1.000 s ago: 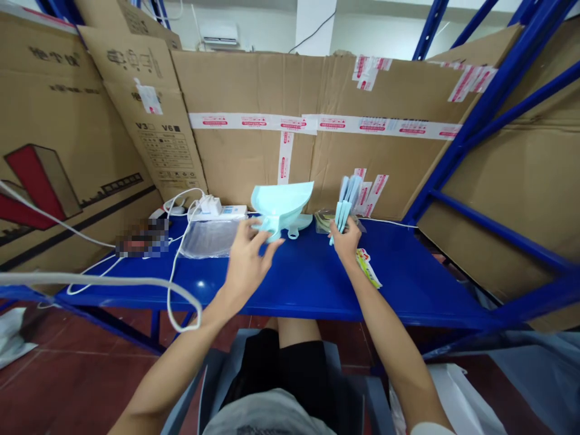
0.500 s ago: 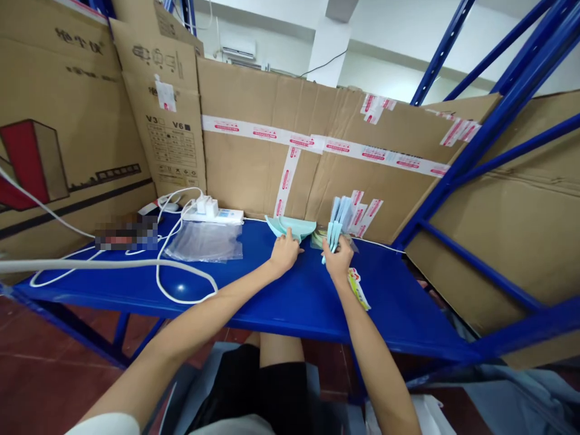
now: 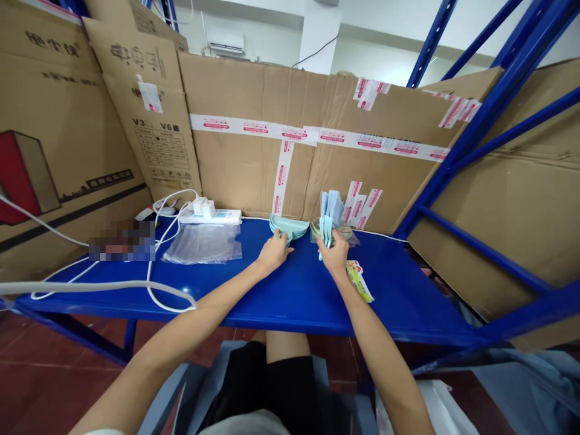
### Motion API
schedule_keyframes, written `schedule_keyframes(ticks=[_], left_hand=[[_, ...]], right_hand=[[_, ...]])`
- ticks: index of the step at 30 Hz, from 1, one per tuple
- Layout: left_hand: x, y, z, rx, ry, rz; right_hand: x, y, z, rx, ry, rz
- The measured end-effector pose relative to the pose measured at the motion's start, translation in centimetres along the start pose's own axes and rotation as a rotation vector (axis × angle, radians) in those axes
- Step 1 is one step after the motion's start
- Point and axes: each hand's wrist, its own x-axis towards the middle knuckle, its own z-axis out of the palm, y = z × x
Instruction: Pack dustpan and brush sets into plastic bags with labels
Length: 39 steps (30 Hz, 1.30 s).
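Observation:
A mint-green half-round stack (image 3: 292, 226), looking like small nested dustpans, rests on the blue table against the cardboard. My left hand (image 3: 273, 252) has its fingers curled round the near, handle-like part of that stack. Several light-blue small brushes (image 3: 330, 211), by their look, stand upright in my right hand (image 3: 334, 252), which is closed round their handles. Behind that hand lies a clear bag with pale green curved pieces (image 3: 315, 228), partly hidden. Beside my right wrist is a yellow-green and white printed card (image 3: 359, 281).
Clear plastic bags (image 3: 203, 244) lie left of my left hand, in front of a white power strip (image 3: 222, 216) with plugs. White cables (image 3: 174, 308) loop over the left side. Cardboard walls (image 3: 244, 175) and blue frame bars (image 3: 480, 254) enclose the table.
The mint-green pieces, spread and tilted before, now sit in a neater stack. My left hand has moved slightly left and its fingers have curled in. The brushes in my right hand stand more upright.

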Motion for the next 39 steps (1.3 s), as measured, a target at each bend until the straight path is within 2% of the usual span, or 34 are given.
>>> schedule_keyframes(ticks=[3,8,11,14,18,21,26,31,35,37,39], left_hand=[[0.0,-0.5,0.0,-0.013,-0.001,0.006],[-1.8,-4.3,-0.8,0.009,0.04,-0.04],[-2.8,-6.9,-1.1,0.042,0.073,-0.075],[-2.9,-8.4,-0.9,0.064,0.087,-0.098],[-2.3,-9.1,-0.3,0.064,0.072,-0.108],[-1.7,-9.7,0.2,0.038,0.068,-0.087],[-0.8,-10.2,0.4,-0.005,0.068,-0.071],[-0.9,-10.1,0.5,-0.022,0.078,-0.076],[-1.2,-10.0,0.5,-0.039,0.103,-0.073],[-1.3,-10.8,0.1,-0.057,0.156,-0.027],[-1.5,-12.6,-0.7,-0.056,0.248,0.041]], right_hand=[[0.0,-0.3,-0.1,-0.037,-0.015,-0.023],[-1.0,-1.9,0.7,-0.337,-0.373,-0.011],[-1.5,-3.6,2.8,-0.384,-0.505,0.003],[-0.9,-5.4,5.7,-0.438,-0.596,0.036],[1.3,-6.6,8.9,-0.511,-0.636,0.113],[2.8,-6.6,9.9,-0.546,-0.645,0.145],[4.4,-6.3,10.3,-0.566,-0.708,0.144],[5.8,-6.3,10.6,-0.561,-0.805,0.162],[5.6,-6.2,10.6,-0.566,-0.797,0.195],[5.3,-6.1,10.5,-0.567,-0.79,0.205],[5.2,-5.9,10.3,-0.567,-0.795,0.205]])
